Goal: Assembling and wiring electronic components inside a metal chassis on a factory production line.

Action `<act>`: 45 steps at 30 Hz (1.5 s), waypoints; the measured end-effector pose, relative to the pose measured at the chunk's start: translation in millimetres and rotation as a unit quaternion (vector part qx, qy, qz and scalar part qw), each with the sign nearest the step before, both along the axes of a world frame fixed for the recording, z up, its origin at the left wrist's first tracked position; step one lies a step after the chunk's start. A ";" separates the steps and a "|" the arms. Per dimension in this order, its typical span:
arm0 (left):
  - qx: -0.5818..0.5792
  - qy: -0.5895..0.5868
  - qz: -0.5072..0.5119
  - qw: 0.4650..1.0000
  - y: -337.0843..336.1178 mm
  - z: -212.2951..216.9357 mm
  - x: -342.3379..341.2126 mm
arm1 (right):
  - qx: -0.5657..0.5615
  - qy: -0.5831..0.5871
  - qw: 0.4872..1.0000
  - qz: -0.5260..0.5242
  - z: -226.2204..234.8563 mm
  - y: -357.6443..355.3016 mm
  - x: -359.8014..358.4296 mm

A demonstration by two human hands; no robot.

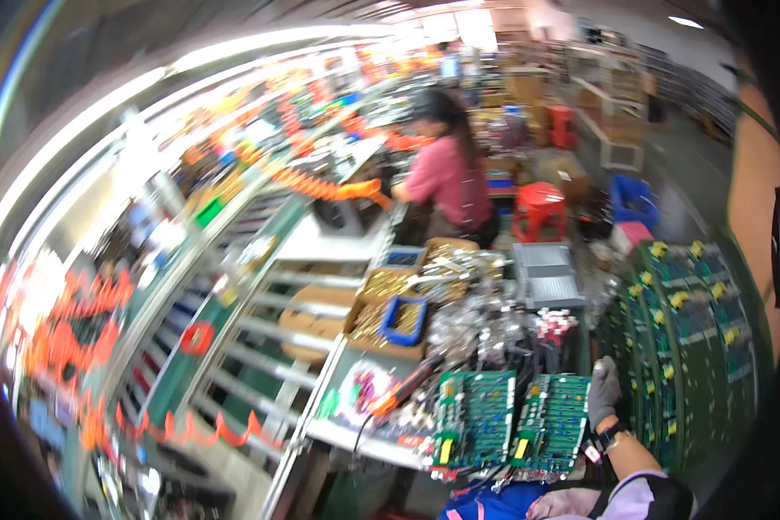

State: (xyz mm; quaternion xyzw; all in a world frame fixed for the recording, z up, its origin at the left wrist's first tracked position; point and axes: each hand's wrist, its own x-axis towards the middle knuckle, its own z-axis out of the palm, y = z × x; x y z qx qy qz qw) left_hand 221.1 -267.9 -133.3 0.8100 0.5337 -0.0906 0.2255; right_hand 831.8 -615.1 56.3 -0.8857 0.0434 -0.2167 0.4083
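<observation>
Head view shows two boards [511,420] lying at the bench's near edge, untouched, right hand [603,392] gloved, loosely open and empty, beside the stack [685,347]; left hand unseen

Bright overhead strip lighting glares at upper left; motion blur throughout, with strong fisheye bending and dark rims.

I am in an electronics assembly factory. Green circuit boards [475,418] sit on the workbench [355,433] before me, and more boards stand packed in a rack [689,338] to my right. Cardboard trays of small brass parts [381,312] lie ahead. A roller conveyor line [260,347] runs on my left, where a co-worker [446,169] works farther along.
</observation>
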 end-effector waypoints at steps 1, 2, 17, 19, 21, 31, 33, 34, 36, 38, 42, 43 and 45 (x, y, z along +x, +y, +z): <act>0.034 0.060 -0.034 0.997 -49.5 -39.6 -52.2 | 0.046 -0.034 0.998 0.036 15.6 10.6 -3.9; 0.067 0.084 -0.015 0.994 -82.9 -39.5 -69.0 | 0.063 -0.051 0.992 0.098 32.0 25.2 -12.2; -0.080 -0.110 0.718 0.682 -435.4 23.9 -128.5 | 0.059 -0.003 0.692 0.719 80.9 210.1 -286.8; -0.057 -0.174 0.792 0.583 -486.7 -23.4 -134.2 | 0.055 0.022 0.648 0.759 87.6 218.1 -323.5; -0.088 -0.133 0.805 0.572 -517.3 -18.2 -124.0 | 0.017 -0.053 0.599 0.798 97.4 222.7 -352.1; -0.068 -0.015 0.872 0.484 -536.8 67.1 -52.7 | 0.001 0.045 0.418 0.907 79.0 274.6 -430.9; -0.030 -0.034 0.879 0.474 -554.8 56.7 -45.5 | -0.041 0.080 0.378 0.922 69.4 283.6 -443.5; 0.003 -0.059 0.874 0.482 -565.3 53.5 -38.8 | -0.028 0.085 0.349 0.933 58.5 285.9 -447.9; 0.066 -0.140 0.881 0.447 -543.1 93.2 -28.4 | -0.074 0.048 0.307 0.948 51.8 285.7 -459.6; 0.099 -0.141 0.895 0.412 -530.9 122.7 -13.2 | -0.151 0.005 0.242 0.959 34.7 288.9 -466.1; 0.131 -0.033 0.906 0.401 -509.7 150.1 -25.3 | -0.260 0.004 0.127 0.957 21.1 277.9 -492.2; 0.130 -0.035 0.909 0.394 -507.2 154.8 -38.5 | -0.262 0.000 0.120 0.958 25.7 274.0 -501.3; 0.245 -0.111 0.901 0.341 -499.0 168.3 -75.9 | -0.261 0.003 0.092 0.961 33.2 267.4 -521.1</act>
